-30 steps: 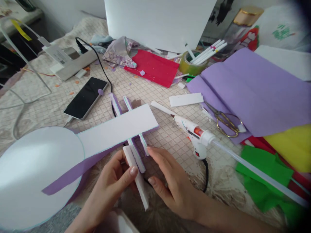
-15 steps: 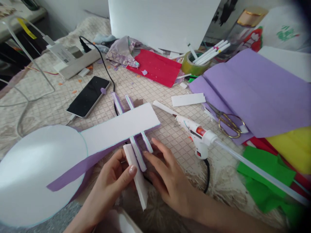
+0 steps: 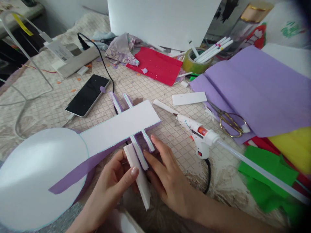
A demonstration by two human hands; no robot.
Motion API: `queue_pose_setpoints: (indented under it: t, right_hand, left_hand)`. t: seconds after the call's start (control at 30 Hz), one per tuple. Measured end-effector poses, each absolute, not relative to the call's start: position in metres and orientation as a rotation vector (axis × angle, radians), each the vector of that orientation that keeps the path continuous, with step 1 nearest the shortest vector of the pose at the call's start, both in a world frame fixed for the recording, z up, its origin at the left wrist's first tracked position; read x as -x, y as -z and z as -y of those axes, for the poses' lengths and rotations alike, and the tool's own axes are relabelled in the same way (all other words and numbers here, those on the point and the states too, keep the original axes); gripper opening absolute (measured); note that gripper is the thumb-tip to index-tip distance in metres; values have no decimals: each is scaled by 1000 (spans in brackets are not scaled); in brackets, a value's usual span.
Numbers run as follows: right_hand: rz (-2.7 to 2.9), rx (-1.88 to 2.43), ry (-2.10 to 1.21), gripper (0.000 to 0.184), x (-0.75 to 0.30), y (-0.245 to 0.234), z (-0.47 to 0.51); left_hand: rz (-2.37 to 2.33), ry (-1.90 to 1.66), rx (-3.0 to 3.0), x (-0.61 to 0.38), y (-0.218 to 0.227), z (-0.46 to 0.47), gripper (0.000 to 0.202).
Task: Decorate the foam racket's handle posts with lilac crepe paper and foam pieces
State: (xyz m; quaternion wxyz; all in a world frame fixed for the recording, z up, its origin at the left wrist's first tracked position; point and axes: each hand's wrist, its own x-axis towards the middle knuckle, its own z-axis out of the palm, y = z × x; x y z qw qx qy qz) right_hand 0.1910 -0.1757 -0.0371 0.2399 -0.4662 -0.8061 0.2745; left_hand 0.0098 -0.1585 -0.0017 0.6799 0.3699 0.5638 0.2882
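Note:
My left hand (image 3: 110,189) grips a white foam strip (image 3: 137,176), thumb on top, its far end against the edge of a white paddle-shaped foam board (image 3: 73,149) backed with purple paper. Two narrow purple-edged strips (image 3: 139,147) cross under the board's long handle. My right hand (image 3: 167,176) lies beside them with fingers stretched out, fingertips touching the near ends of those strips.
A hot glue gun (image 3: 200,136) with a long glue stick lies right of my hands, its cord trailing down. Scissors (image 3: 228,121) rest on purple paper (image 3: 255,87). A phone (image 3: 88,95), power strip (image 3: 73,58), red sheet (image 3: 157,66), tape roll with pens (image 3: 196,63) and green felt (image 3: 267,176) surround them.
My right hand's fingers spread and slid forward along the two narrow strips. The left hand kept its hold on the white strip. The view shifted slightly.

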Motion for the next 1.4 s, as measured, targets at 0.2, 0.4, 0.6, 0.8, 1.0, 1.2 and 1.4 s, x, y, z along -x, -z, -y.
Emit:
queue_pose_setpoints:
  t: [0.2,0.4,0.6,0.8,1.0,1.2,1.4]
  right_hand:
    - [2196,1249,-780,48,-192,38,174]
    - [2198,1225,-836,53,-195,35,172]
    - [2227,1188,-858,54,-197,35,172]
    - [2236,1156,-881,58,-198,36,170]
    - [2230,1147,-882,57,-198,35,170]
    - [2228,1139,-892,62,-199,36,171]
    - [2230,1132,-877,62,-199,36,170]
  left_hand:
    - [-1242,-634,-815,-10,3,157,43]
    - [-1271,-620,-804,-12,2,157,41]
    - [-1297,-621,-800,-15,2,156,45]
    - [-1305,-606,-840,-14,2,155,43]
    - [-1340,-589,-871,-14,0,155,42]
    - [-1325,-585,-898,-12,1,156,39]
    - [-1314,-580,-922,-12,1,155,36]
